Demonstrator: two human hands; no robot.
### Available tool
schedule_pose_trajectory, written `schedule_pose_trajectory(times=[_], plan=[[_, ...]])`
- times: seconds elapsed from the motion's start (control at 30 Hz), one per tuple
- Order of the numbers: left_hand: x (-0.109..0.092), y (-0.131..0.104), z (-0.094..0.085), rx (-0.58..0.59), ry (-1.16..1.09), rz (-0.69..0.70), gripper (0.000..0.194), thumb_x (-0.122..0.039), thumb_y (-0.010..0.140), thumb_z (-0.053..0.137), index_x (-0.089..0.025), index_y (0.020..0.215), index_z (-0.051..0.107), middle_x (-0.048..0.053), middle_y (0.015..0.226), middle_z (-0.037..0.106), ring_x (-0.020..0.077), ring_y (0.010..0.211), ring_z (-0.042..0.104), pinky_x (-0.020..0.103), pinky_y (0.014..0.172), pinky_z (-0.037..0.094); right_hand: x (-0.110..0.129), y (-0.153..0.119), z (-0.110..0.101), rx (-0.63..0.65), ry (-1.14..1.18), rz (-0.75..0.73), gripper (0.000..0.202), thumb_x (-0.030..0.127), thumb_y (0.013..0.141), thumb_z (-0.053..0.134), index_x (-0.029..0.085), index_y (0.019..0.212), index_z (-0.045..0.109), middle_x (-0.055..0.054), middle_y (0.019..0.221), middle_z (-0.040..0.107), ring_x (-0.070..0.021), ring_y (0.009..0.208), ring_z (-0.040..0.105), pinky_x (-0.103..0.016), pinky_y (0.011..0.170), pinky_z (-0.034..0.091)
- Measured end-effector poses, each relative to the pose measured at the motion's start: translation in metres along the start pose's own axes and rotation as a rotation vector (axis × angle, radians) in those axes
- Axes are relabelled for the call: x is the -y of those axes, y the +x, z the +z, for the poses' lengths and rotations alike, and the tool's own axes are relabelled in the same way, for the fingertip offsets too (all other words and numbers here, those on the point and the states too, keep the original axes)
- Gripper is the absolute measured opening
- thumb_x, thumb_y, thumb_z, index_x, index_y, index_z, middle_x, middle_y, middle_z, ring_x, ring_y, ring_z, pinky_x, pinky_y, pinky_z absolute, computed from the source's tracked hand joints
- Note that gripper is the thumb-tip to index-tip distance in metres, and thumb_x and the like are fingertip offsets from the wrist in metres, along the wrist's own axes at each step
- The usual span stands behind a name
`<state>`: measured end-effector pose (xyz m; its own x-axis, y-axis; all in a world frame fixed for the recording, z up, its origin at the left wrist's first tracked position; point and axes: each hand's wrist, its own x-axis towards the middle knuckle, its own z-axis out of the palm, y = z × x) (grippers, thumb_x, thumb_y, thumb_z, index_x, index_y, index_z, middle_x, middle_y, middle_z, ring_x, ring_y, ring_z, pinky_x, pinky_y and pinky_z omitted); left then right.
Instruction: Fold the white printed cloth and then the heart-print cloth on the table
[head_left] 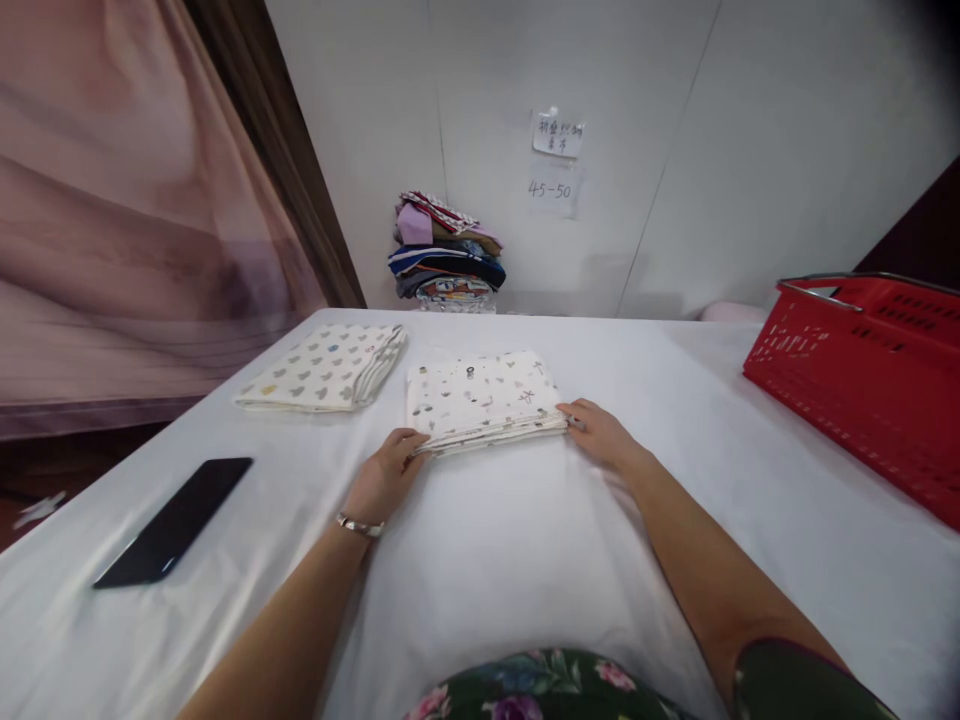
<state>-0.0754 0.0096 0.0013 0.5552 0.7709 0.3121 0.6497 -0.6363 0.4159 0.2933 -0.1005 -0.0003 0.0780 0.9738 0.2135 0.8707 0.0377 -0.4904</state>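
A white cloth with small printed figures [484, 393] lies folded in several layers in the middle of the white-covered table. My left hand [386, 476], with a bracelet at its wrist, pinches the cloth's near left corner. At the near right corner, the fingers of my right hand [598, 432] are closed on the same cloth. The layered edge facing me runs between both hands. To the left lies a second folded cloth [326, 368] with a grey pattern, touched by neither hand.
A black phone [176, 522] lies on the table [480, 590] at the left. A red basket [870, 380] stands at the right. Behind the table's far edge is a stack of folded fabrics [448, 250] against the wall. A pink curtain [135, 200] hangs at the left.
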Motion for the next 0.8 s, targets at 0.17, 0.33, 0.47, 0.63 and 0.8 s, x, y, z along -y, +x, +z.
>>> schedule_pose_trajectory(times=[0.17, 0.33, 0.47, 0.63, 0.8], plan=[[0.0, 0.001, -0.001, 0.013, -0.003, -0.011, 0.033, -0.04, 0.086, 0.042, -0.025, 0.111, 0.056, 0.001, 0.115, 0.055, 0.0104, 0.068, 0.058, 0.025, 0.068, 0.047, 0.006, 0.0, -0.003, 0.021, -0.018, 0.015, 0.046, 0.028, 0.079, 0.054, 0.028, 0.125, 0.052, -0.003, 0.116, 0.054, -0.0193, 0.101, 0.053, -0.031, 0.085, 0.043], [-0.001, 0.002, 0.0, -0.006, -0.074, -0.021, 0.035, -0.044, 0.088, 0.038, -0.024, 0.108, 0.058, 0.002, 0.112, 0.056, 0.0126, 0.079, 0.059, 0.025, 0.075, 0.047, 0.002, 0.004, -0.001, 0.009, 0.055, 0.03, 0.039, 0.031, 0.083, 0.051, 0.027, 0.122, 0.055, -0.003, 0.11, 0.056, -0.0164, 0.09, 0.056, -0.029, 0.081, 0.044], [-0.005, 0.004, -0.001, -0.017, -0.09, -0.034, 0.035, -0.043, 0.089, 0.036, -0.023, 0.107, 0.057, 0.002, 0.111, 0.057, 0.0147, 0.088, 0.059, 0.027, 0.083, 0.046, 0.002, 0.005, -0.002, 0.028, 0.034, 0.038, 0.04, 0.027, 0.084, 0.048, 0.027, 0.123, 0.054, -0.003, 0.109, 0.056, -0.0161, 0.087, 0.057, -0.029, 0.081, 0.044], [-0.011, 0.006, -0.002, -0.028, -0.069, -0.089, 0.033, -0.042, 0.089, 0.035, -0.024, 0.105, 0.057, 0.001, 0.109, 0.059, 0.0157, 0.093, 0.059, 0.027, 0.084, 0.046, 0.012, 0.004, -0.007, 0.07, -0.12, -0.002, 0.046, 0.023, 0.084, 0.047, 0.027, 0.13, 0.048, -0.006, 0.118, 0.054, -0.0206, 0.105, 0.051, -0.031, 0.086, 0.042], [-0.013, 0.006, -0.003, -0.043, -0.055, -0.093, 0.032, -0.041, 0.089, 0.035, -0.023, 0.104, 0.058, 0.001, 0.108, 0.06, 0.0154, 0.093, 0.06, 0.026, 0.083, 0.046, 0.014, 0.004, -0.006, 0.057, -0.24, -0.045, 0.046, 0.024, 0.085, 0.045, 0.025, 0.131, 0.045, -0.008, 0.118, 0.053, -0.0212, 0.108, 0.048, -0.031, 0.083, 0.042]])
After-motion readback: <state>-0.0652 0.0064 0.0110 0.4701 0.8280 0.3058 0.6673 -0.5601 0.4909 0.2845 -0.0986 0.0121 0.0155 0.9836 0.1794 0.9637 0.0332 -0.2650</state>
